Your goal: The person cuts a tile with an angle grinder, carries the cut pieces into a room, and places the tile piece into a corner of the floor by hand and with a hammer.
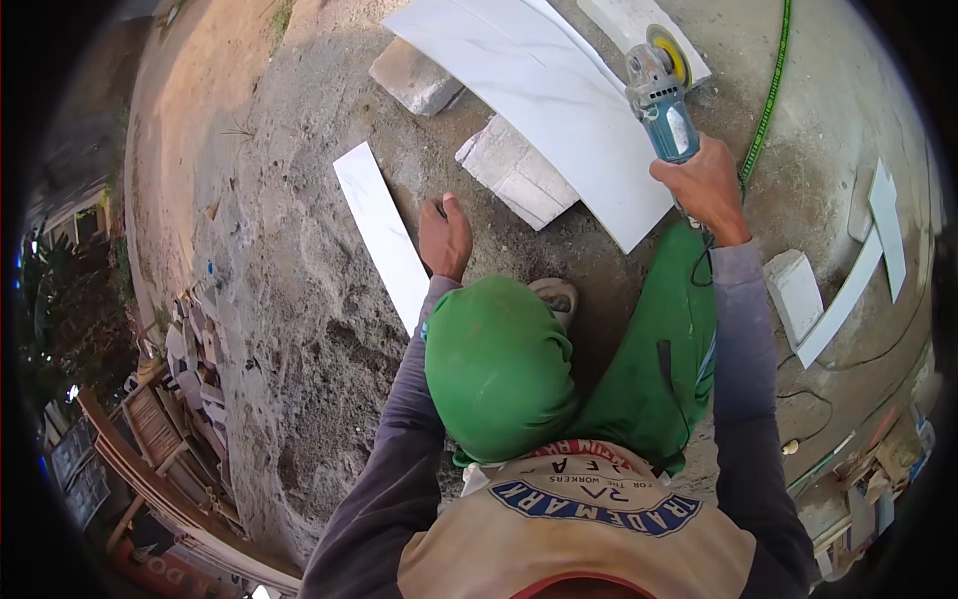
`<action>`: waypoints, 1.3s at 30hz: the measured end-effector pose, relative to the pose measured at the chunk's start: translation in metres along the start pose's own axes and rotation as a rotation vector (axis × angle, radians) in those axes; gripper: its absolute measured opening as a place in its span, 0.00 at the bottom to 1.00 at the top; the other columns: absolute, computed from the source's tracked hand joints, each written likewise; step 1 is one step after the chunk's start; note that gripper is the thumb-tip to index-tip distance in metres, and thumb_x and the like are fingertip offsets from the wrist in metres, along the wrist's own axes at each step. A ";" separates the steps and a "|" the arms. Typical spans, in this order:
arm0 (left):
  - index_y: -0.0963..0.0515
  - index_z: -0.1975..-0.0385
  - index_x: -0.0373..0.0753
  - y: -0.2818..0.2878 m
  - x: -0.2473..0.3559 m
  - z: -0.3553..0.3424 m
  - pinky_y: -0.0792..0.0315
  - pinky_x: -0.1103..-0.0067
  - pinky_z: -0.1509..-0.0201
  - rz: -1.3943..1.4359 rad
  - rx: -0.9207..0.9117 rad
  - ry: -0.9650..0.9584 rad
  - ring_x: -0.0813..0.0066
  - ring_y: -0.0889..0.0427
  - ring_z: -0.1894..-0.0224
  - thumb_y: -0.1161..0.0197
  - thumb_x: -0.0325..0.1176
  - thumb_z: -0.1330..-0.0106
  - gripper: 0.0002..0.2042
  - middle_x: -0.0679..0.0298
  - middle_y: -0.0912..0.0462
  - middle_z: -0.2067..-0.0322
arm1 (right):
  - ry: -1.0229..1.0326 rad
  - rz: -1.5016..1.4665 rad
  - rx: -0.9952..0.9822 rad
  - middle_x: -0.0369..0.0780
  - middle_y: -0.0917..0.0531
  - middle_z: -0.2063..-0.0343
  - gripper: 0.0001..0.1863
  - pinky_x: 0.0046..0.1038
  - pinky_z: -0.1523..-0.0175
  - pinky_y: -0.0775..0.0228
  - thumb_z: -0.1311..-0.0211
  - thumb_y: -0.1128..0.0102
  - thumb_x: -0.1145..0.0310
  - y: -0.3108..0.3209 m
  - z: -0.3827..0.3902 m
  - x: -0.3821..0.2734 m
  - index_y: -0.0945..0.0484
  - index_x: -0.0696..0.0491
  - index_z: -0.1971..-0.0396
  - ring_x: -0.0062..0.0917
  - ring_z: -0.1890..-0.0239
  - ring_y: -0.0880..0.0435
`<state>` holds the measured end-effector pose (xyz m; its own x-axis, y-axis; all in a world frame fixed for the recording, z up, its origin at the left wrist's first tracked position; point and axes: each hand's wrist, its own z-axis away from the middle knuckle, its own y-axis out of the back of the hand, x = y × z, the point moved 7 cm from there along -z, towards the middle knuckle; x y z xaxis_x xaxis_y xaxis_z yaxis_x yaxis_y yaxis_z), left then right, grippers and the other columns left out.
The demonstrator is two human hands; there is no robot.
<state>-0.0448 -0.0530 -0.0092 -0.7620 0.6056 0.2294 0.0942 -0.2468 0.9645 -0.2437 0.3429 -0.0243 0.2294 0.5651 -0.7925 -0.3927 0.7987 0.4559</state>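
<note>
My right hand (710, 190) is wrapped round the body of a teal angle grinder (667, 125). Its yellow disc (670, 55) points away from me, over a small white slab (624, 22) at the top. Left of the grinder lies a large white marbled tile (544, 95), propped on a pale block (519, 172) and another rough block (415, 77). My left hand (446, 238) hovers low over the ground with curled fingers and a raised thumb; whatever it may hold is hidden. Just left of that hand lies a narrow white tile strip (379, 230).
A green hose (770, 95) runs down towards the grinder. At right, thin tile strips (848, 290) lean by a pale block (795, 295), with a dark cable (868, 359) nearby. Rough grey rubble (299, 299) spreads on the left; stacked wood (160, 439) stands lower left.
</note>
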 end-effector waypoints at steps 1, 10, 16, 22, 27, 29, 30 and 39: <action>0.23 0.53 0.29 -0.015 -0.004 0.010 0.29 0.57 0.44 0.024 0.002 -0.015 0.40 0.20 0.50 0.47 0.52 0.28 0.26 0.39 0.19 0.55 | 0.007 -0.018 0.031 0.45 0.15 0.76 0.14 0.38 0.62 0.25 0.55 0.33 0.62 0.017 0.003 0.006 0.18 0.58 0.73 0.34 0.73 0.16; 0.26 0.44 0.30 -0.080 -0.052 -0.010 0.28 0.60 0.41 -0.121 0.128 0.030 0.44 0.22 0.47 0.30 0.50 0.38 0.31 0.44 0.21 0.52 | 0.000 0.158 0.106 0.40 0.18 0.80 0.14 0.33 0.65 0.27 0.55 0.31 0.63 0.082 0.002 0.017 0.19 0.60 0.75 0.27 0.76 0.20; 0.23 0.46 0.27 -0.084 0.038 -0.034 0.26 0.64 0.43 0.271 0.096 -0.128 0.50 0.17 0.51 0.35 0.47 0.32 0.27 0.46 0.17 0.55 | -0.047 0.238 0.090 0.45 0.15 0.76 0.17 0.35 0.62 0.25 0.57 0.31 0.60 0.081 -0.012 0.018 0.18 0.60 0.73 0.32 0.73 0.16; 0.20 0.51 0.25 -0.131 0.172 -0.053 0.25 0.76 0.52 0.847 -0.196 -0.184 0.71 0.17 0.59 0.34 0.50 0.30 0.27 0.55 0.13 0.62 | -0.036 0.286 0.085 0.53 0.13 0.70 0.23 0.40 0.55 0.22 0.59 0.32 0.58 0.068 -0.028 0.008 0.17 0.63 0.67 0.45 0.64 0.12; 0.19 0.55 0.24 -0.164 0.214 -0.066 0.28 0.78 0.60 1.067 -0.423 -0.106 0.77 0.23 0.67 0.37 0.41 0.28 0.20 0.61 0.15 0.65 | -0.033 0.319 0.021 0.56 0.13 0.68 0.25 0.41 0.54 0.21 0.59 0.32 0.59 0.053 -0.048 -0.008 0.17 0.66 0.67 0.48 0.62 0.12; 0.19 0.54 0.28 -0.184 0.207 -0.073 0.29 0.82 0.63 0.947 -0.541 0.020 0.81 0.22 0.66 0.39 0.40 0.25 0.17 0.64 0.17 0.63 | -0.042 0.331 0.009 0.56 0.13 0.68 0.25 0.41 0.54 0.20 0.59 0.32 0.59 0.045 -0.052 -0.017 0.18 0.66 0.66 0.48 0.63 0.12; 0.19 0.54 0.28 -0.193 0.205 -0.070 0.29 0.82 0.63 0.942 -0.550 0.017 0.81 0.22 0.66 0.39 0.40 0.25 0.17 0.64 0.17 0.63 | -0.009 0.331 -0.005 0.56 0.14 0.68 0.25 0.41 0.54 0.20 0.58 0.32 0.59 0.039 -0.058 -0.015 0.18 0.66 0.65 0.49 0.63 0.12; 0.16 0.59 0.32 -0.199 0.199 -0.076 0.35 0.82 0.65 0.878 -0.556 -0.034 0.85 0.30 0.70 0.40 0.38 0.24 0.14 0.72 0.21 0.70 | 0.064 0.326 -0.062 0.58 0.14 0.68 0.23 0.42 0.51 0.20 0.56 0.33 0.61 -0.015 -0.080 -0.022 0.19 0.67 0.66 0.52 0.63 0.12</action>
<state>-0.2639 0.0591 -0.1654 -0.5489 0.0632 0.8335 0.2914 -0.9201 0.2617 -0.3137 0.3017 -0.0463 0.0270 0.7728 -0.6341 -0.4897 0.5632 0.6656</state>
